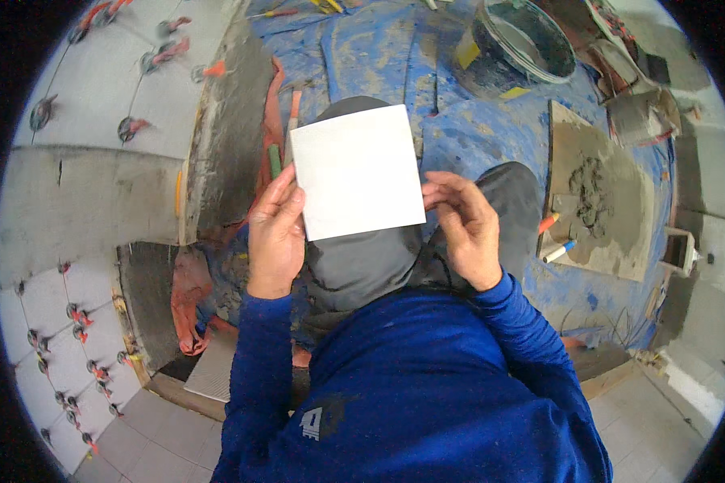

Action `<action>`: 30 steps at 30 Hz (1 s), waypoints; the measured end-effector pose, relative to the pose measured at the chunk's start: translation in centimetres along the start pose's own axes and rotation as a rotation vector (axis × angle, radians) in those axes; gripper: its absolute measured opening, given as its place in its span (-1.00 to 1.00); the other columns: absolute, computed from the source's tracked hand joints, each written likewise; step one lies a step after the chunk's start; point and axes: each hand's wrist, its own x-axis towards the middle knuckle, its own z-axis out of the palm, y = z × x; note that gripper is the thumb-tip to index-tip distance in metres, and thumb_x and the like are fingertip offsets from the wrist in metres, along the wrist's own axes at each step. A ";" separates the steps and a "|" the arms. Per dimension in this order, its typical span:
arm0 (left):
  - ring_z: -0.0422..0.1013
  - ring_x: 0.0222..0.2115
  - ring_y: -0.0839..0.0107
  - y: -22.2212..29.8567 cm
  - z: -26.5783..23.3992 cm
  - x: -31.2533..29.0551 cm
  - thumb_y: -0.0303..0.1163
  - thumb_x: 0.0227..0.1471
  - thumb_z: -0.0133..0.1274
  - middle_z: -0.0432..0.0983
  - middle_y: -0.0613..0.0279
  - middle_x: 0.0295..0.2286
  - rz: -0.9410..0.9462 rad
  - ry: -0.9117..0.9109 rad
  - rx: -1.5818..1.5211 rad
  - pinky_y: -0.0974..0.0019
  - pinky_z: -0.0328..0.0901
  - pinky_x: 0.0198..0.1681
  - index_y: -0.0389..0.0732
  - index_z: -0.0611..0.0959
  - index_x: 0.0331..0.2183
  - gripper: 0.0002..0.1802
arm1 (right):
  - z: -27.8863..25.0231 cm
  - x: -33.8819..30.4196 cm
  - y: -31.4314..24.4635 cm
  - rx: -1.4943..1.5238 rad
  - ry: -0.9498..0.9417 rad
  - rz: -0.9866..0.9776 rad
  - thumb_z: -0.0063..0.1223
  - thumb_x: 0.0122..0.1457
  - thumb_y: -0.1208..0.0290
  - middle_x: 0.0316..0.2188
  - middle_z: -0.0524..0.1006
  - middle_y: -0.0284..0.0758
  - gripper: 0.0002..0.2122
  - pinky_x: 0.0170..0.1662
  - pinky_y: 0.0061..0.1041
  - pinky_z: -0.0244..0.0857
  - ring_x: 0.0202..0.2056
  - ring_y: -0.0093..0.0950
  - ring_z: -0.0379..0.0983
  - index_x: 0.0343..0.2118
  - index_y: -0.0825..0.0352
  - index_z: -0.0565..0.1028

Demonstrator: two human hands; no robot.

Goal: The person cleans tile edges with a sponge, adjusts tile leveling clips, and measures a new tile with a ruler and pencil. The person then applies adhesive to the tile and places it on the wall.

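Note:
A white square tile (358, 173) is held over my knees, its plain face turned up and slightly tilted. My left hand (277, 237) grips its left edge, the thumb on the near face and the fingers mostly hidden behind. Beside the right edge is my right hand (467, 225), fingers loosely bent and the thumb apart from them. Its fingertips reach the tile's edge; whether they press on it I cannot make out.
A blue, mortar-stained sheet (370, 56) covers the floor. A dark bucket (491, 56) stands at the far right. Nearer lies a board (620, 229) with wet mortar, a white marker with a blue end (559, 252) beside it. Red-handled levelling clips (129, 129) dot the left tiles.

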 end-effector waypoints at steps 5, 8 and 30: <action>0.48 0.01 0.47 -1.2 -2.2 -1.8 -0.19 0.37 0.05 0.62 0.21 0.03 0.210 0.184 0.469 0.36 0.32 0.12 -0.25 0.65 0.12 -0.57 | -1.0 0.3 4.9 -0.203 0.049 0.075 -0.12 0.33 0.63 -0.07 0.60 -0.15 -0.60 0.14 -0.35 0.38 -0.01 -0.36 0.52 0.23 0.47 0.36; 0.23 0.33 0.13 -3.7 -1.5 -4.0 -0.21 0.37 0.01 0.33 -0.04 0.29 0.051 0.021 0.519 0.13 0.11 0.37 -0.28 0.48 0.26 -0.46 | -1.8 -0.9 8.7 -0.544 -0.059 -0.021 -0.08 0.40 0.50 -0.01 0.56 0.00 -0.63 0.17 -0.29 0.31 0.08 -0.23 0.46 0.20 0.55 0.35; 0.46 -0.20 0.41 -0.7 -5.0 0.6 -0.15 0.38 -0.01 0.59 0.18 -0.24 0.173 0.171 0.665 0.28 0.34 -0.10 -0.34 0.68 -0.09 -0.58 | -1.3 0.2 3.1 -0.237 -0.087 0.148 -0.15 0.51 0.13 -0.27 0.62 -0.26 -0.56 -0.18 -0.42 0.44 -0.31 -0.50 0.51 0.11 0.47 0.51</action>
